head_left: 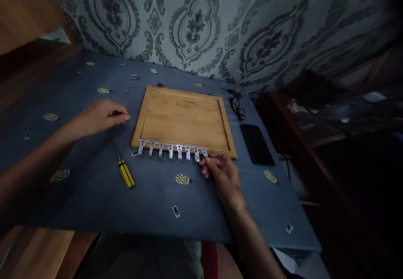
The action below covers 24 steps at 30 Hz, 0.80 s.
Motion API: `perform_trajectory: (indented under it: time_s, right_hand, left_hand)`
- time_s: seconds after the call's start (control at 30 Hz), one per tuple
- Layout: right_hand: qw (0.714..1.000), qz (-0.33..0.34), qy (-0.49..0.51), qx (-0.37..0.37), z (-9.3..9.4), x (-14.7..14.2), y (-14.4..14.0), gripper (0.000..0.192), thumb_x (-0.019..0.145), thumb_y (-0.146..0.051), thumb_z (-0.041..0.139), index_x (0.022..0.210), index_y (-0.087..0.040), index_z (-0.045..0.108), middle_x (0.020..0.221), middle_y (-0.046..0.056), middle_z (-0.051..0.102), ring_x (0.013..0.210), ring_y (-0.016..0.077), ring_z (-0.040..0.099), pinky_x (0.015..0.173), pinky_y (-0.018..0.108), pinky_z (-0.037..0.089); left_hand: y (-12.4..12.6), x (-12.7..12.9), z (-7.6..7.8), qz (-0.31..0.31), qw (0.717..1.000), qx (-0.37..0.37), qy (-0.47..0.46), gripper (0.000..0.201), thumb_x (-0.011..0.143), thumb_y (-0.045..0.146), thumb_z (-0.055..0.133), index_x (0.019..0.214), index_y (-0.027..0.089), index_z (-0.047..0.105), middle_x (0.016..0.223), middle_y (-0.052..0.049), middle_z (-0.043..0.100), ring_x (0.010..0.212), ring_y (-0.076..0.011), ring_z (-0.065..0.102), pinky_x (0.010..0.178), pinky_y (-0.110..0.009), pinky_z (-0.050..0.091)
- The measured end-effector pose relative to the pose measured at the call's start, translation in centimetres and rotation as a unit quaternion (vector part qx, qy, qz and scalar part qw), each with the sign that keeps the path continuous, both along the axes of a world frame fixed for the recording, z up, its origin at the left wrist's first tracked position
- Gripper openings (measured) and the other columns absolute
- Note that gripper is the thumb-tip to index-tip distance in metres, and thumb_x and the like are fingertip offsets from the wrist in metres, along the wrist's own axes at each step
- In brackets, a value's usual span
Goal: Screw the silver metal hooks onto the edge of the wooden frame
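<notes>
Hooks being set out along the near edge of a wooden board.
The right hand (220,170), fingers curled, pinches the last of the metal hooks (172,148); the row runs leftward from it. Beyond, the left hand (100,116) rests loosely closed, apparently empty, beside the board (184,117), the screwdriver (125,172) just nearer; aligning likely demands light fingertip nudges.

The tray (185,117) in front of me is pale wood, smooth and matt, and the row of brackets (172,148) along its near edge is bright bare metal. My table (151,203) wears a matt blue cloth; the screwdriver (126,173) has a yellow-and-black plastic handle, and the phone (257,143) is glossy black.
</notes>
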State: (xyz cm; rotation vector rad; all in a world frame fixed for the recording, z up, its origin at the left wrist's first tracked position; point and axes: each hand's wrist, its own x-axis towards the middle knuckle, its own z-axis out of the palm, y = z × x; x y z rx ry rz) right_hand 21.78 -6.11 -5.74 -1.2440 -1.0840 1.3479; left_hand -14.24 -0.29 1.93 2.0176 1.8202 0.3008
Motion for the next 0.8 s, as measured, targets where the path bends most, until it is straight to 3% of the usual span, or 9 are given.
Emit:
perform_trajectory:
  time_s: [0.1,0.2,0.33,0.5,0.63,0.8]
  right_hand:
    - [1.000,0.000,-0.002,0.008,-0.2,-0.1,0.0,0.044,0.070,-0.045,0.083,0.084,-0.024,0.048,0.066,-0.002,0.071,0.049,0.0105,0.056,0.047,0.023,0.044]
    - [1.000,0.002,-0.004,0.014,-0.2,-0.1,0.0,0.042,0.071,-0.045,0.082,0.084,-0.024,0.048,0.066,-0.002,0.071,0.049,0.0106,0.056,0.048,0.024,0.044]
    - [1.000,0.003,-0.001,0.020,-0.3,-0.1,0.1,0.041,0.072,-0.044,0.082,0.084,-0.024,0.049,0.066,-0.002,0.071,0.049,0.0100,0.056,0.048,0.023,0.044]
    - [1.000,0.000,0.015,0.018,-0.6,-0.1,0.2,0.043,0.070,-0.046,0.082,0.084,-0.024,0.048,0.066,-0.002,0.072,0.048,0.0098,0.056,0.047,0.023,0.044]
    - [1.000,-0.001,0.028,0.011,-0.8,-0.1,0.3,0.043,0.070,-0.046,0.082,0.084,-0.024,0.048,0.065,-0.003,0.072,0.048,0.0105,0.057,0.046,0.023,0.043]
    - [0.999,-0.002,0.041,0.006,-0.6,0.0,0.3,0.043,0.070,-0.046,0.082,0.084,-0.024,0.048,0.064,-0.004,0.071,0.047,0.0100,0.057,0.046,0.023,0.043]
  left_hand:
    - [-1.0,-0.3,-1.5,0.000,0.999,0.019,-0.035,0.039,0.081,0.050,0.049,0.081,0.016,0.070,0.071,-0.005,0.069,0.064,-0.0167,0.059,0.061,-0.025,0.038]
    - [-1.8,1.4,-1.7,-0.027,0.997,0.042,-0.059,0.042,0.085,0.049,0.047,0.089,0.015,0.071,0.075,-0.005,0.070,0.067,-0.0165,0.059,0.063,-0.025,0.041]
    - [-1.6,6.7,-1.2,-0.126,0.987,0.063,-0.079,0.037,0.092,0.041,0.045,0.104,0.017,0.072,0.099,-0.006,0.074,0.086,-0.0171,0.065,0.076,-0.026,0.046]
    - [0.4,13.8,-1.9,-0.290,0.955,0.050,-0.047,0.026,0.094,0.026,0.048,0.106,0.020,0.071,0.107,-0.006,0.070,0.108,-0.0186,0.060,0.101,-0.032,0.043]
    - [1.9,16.2,-2.2,-0.341,0.939,0.039,-0.015,0.023,0.092,0.019,0.048,0.094,0.018,0.070,0.102,-0.007,0.069,0.103,-0.0197,0.060,0.097,-0.034,0.043]
    - [2.9,16.8,-2.1,-0.369,0.929,0.031,-0.002,0.024,0.090,0.015,0.046,0.086,0.017,0.070,0.091,-0.005,0.068,0.092,-0.0162,0.060,0.084,-0.028,0.043]
